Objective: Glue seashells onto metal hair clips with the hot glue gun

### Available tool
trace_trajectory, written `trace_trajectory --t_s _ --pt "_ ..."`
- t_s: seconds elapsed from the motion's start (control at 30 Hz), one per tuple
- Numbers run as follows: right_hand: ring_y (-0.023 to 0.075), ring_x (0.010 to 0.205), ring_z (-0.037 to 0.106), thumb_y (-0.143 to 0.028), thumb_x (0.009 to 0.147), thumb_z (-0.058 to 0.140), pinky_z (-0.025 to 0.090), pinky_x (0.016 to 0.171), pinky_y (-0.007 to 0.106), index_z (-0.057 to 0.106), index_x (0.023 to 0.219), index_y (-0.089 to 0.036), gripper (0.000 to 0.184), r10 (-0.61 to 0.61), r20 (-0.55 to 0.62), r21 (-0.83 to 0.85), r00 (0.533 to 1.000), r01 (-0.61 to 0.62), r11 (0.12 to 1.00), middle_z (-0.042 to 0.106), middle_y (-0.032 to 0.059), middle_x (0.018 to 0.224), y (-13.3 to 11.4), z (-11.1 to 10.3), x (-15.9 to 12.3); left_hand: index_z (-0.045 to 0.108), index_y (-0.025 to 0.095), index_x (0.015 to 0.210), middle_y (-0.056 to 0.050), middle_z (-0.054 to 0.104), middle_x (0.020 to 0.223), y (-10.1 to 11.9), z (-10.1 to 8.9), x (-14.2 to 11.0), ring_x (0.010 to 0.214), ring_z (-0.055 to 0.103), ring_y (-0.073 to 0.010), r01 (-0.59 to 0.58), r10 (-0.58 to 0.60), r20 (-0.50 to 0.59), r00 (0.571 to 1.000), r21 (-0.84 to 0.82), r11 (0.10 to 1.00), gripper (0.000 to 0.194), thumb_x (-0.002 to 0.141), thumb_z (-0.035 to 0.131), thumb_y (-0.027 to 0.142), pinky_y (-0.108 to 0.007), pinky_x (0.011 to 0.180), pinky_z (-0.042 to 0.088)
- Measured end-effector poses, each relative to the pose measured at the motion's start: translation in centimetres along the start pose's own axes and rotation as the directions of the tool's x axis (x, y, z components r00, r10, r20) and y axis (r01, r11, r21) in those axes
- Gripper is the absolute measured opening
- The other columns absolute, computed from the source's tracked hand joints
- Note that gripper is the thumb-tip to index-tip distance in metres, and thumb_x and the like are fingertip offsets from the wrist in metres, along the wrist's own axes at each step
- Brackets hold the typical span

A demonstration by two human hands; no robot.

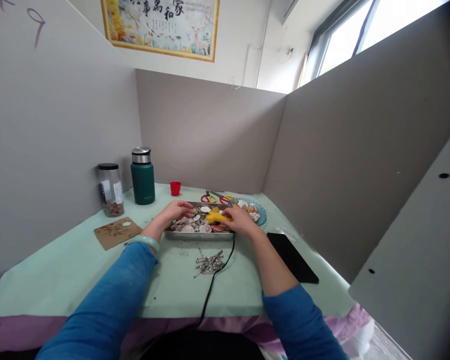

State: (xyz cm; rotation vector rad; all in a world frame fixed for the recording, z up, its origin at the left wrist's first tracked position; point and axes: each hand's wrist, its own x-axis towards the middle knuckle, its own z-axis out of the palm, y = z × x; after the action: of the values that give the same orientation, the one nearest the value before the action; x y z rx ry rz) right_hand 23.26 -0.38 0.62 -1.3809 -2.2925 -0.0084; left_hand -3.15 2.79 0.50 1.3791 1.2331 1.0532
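A shallow metal tray (198,237) full of mixed seashells (188,228) sits in the middle of the table. My right hand (238,220) is closed around a yellow glue gun (216,216), held low over the shells at the tray's right side. From that hand a black cord (211,287) runs down to the table's front edge. At the tray's left end, my left hand (179,210) reaches over the shells with its fingers stretched and apart; nothing shows in it. A blue plate (263,218) with shell pieces stands just beyond my right hand.
Metal clips (209,263) lie in a pile before the tray. Left are a brown board (116,233), a clear jar (110,192) and a green bottle (143,178). Behind stand a red cup (175,188) and pliers (210,197). A black tablet-like slab (292,257) lies right. Partitions enclose three sides.
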Motion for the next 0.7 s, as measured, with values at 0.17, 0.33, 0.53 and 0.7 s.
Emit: trace_trajectory --t_s 0.17,0.33,0.53,0.7 --pt "0.0196 0.081 0.061 -0.038 0.077 0.065 0.036 0.062 0.024 0.068 0.092 -0.022 0.022 0.022 0.034 -0.099 0.999 -0.019 0.995 0.071 0.004 0.088 0.4 0.1 0.0 0.063 0.014 0.087 -0.009 0.073 0.087 -0.5 -0.3 0.6 0.071 0.068 -0.0165 -0.096 0.097 0.0 0.995 0.137 0.986 0.017 0.072 0.062 0.022 -0.023 0.058 0.048" --pt "0.0181 0.082 0.062 -0.038 0.078 0.064 0.038 0.064 0.022 0.068 0.094 -0.022 0.023 -0.002 0.065 -0.055 0.998 0.005 0.998 0.072 0.0025 0.09 0.7 0.0 0.1 0.07 0.018 0.079 -0.007 0.072 0.087 -1.3 -0.6 1.5 0.079 0.067 -0.021 -0.197 0.229 0.031 0.973 0.628 0.753 0.014 0.067 0.064 0.021 -0.026 0.069 0.049" --pt "0.0187 0.082 0.062 -0.04 0.077 0.065 0.039 0.065 0.023 0.068 0.093 -0.021 0.025 0.015 0.063 -0.011 0.998 -0.014 1.0 0.072 0.0031 0.09 0.6 -0.1 0.0 0.076 0.022 0.083 -0.013 0.071 0.098 -1.8 -0.2 2.2 0.098 0.062 -0.0299 -0.183 0.204 0.094 0.975 0.857 0.481 0.027 0.058 0.069 0.015 -0.03 0.083 0.045" --pt "0.018 0.079 0.061 -0.04 0.08 0.063 0.039 0.063 0.023 0.068 0.092 -0.021 0.024 0.026 0.066 0.008 0.998 -0.026 1.0 0.071 0.0037 0.088 0.4 -0.2 -0.1 0.076 0.024 0.075 -0.012 0.072 0.092 -1.6 0.2 2.1 0.095 0.062 -0.0312 -0.19 0.177 0.118 0.977 0.862 0.47 0.025 0.052 0.072 0.015 -0.029 0.079 0.045"
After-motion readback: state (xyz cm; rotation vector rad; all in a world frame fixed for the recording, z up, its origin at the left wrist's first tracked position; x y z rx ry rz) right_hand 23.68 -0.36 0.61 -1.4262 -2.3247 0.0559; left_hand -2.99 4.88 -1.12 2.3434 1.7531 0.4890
